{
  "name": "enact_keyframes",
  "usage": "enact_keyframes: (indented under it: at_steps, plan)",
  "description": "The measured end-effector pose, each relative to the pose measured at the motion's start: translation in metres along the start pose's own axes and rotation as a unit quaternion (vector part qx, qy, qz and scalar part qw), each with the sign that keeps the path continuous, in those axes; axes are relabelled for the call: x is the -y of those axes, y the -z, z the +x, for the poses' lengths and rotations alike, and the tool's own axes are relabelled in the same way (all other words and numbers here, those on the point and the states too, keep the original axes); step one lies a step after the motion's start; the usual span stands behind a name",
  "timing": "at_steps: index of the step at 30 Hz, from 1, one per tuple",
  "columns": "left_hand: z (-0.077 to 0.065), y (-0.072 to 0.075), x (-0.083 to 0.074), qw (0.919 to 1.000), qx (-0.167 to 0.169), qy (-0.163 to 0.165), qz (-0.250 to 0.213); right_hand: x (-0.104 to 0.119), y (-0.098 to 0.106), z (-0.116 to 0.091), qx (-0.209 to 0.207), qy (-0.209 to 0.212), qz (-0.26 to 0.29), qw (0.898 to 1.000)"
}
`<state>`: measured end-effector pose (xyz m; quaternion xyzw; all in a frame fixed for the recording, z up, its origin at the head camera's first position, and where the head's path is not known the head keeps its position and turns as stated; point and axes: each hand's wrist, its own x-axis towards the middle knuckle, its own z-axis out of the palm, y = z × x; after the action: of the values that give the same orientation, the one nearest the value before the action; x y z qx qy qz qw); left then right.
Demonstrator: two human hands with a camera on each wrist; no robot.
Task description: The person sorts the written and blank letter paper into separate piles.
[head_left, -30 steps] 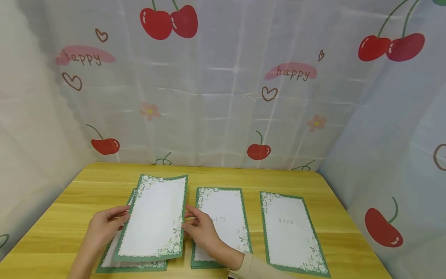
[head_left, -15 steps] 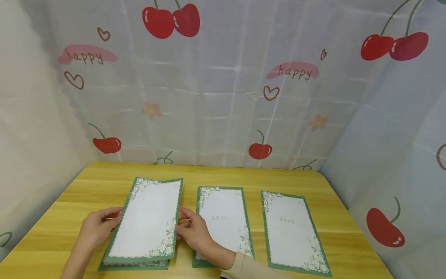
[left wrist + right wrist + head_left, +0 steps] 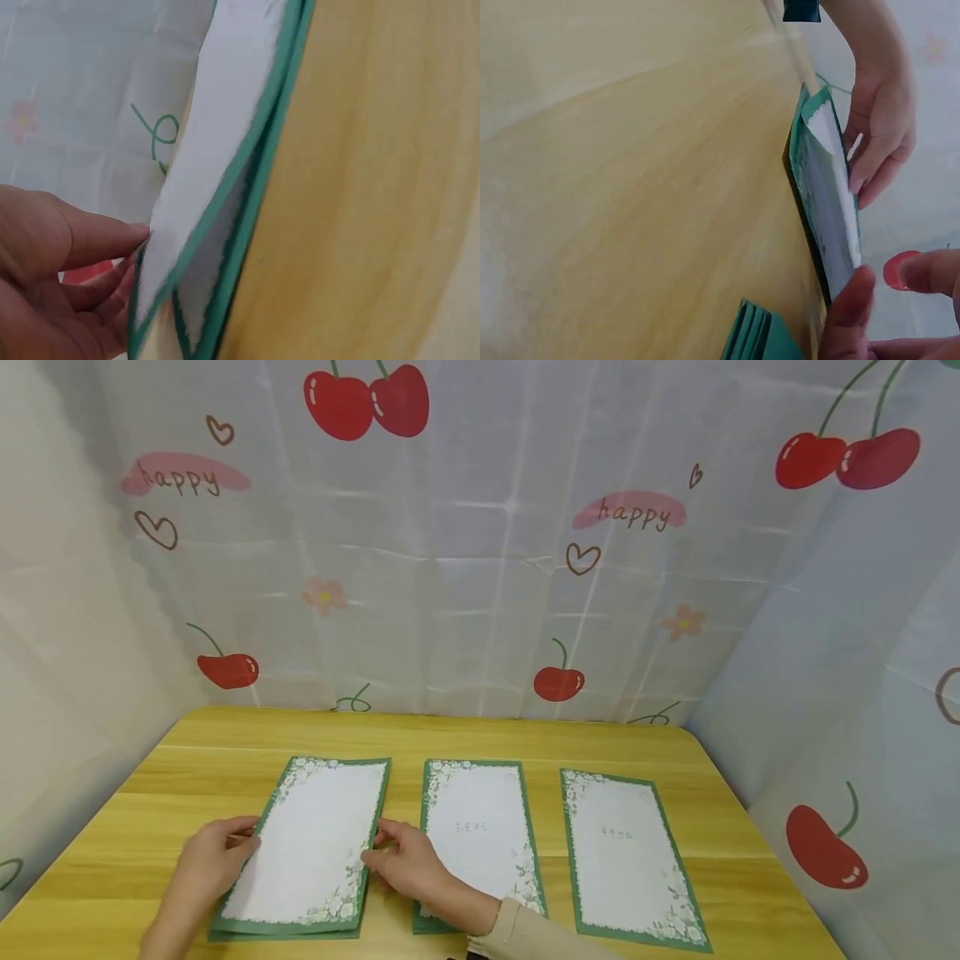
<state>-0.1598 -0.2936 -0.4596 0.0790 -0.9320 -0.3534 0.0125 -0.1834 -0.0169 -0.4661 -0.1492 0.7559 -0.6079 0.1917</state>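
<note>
A sheet of paper (image 3: 307, 839) with a green border and white flowers lies just above a matching left pile (image 3: 341, 933). My left hand (image 3: 208, 864) pinches its left edge; in the left wrist view the left hand (image 3: 67, 270) has its thumb on the top face. At the opposite edge my right hand (image 3: 408, 862) pinches the sheet, thumb uppermost. The right wrist view has the right hand (image 3: 900, 315) low at the sheet's near corner. A gap shows between the sheet (image 3: 202, 150) and the paper below it.
A middle pile (image 3: 480, 802) of like sheets with handwriting sits partly under my right forearm. Further right lies another handwritten sheet (image 3: 626, 868). All rest on a yellow wooden table (image 3: 540, 739), before a white curtain (image 3: 465, 635) with cherries.
Both hands have brought the sheet left and down, from over the gap beside the left pile to nearly flat on that pile. The middle and right papers have not moved.
</note>
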Motion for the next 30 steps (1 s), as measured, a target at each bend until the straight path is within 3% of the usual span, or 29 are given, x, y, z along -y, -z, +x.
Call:
enact_keyframes:
  at_steps: [5,11,23,26,30]
  plan:
    - [-0.002,-0.004,0.001,0.9994,0.010,-0.019,0.027,0.002,0.001,0.000,0.029,-0.036,-0.053,0.998]
    - [-0.001,-0.005,0.003,0.9986,-0.004,-0.026,0.046,0.003,0.002,0.001,0.037,-0.039,-0.071,0.996]
    - [-0.001,0.002,0.001,0.9986,0.027,0.021,0.041,0.005,0.004,0.001,0.038,-0.034,-0.076,0.996]
    - [-0.001,0.003,-0.003,0.9984,0.021,0.016,0.051,0.006,0.006,0.000,0.031,-0.024,-0.066,0.997]
    - [0.001,0.000,-0.017,0.9985,0.000,-0.017,0.053,0.011,0.017,-0.004,0.031,-0.022,-0.026,0.999]
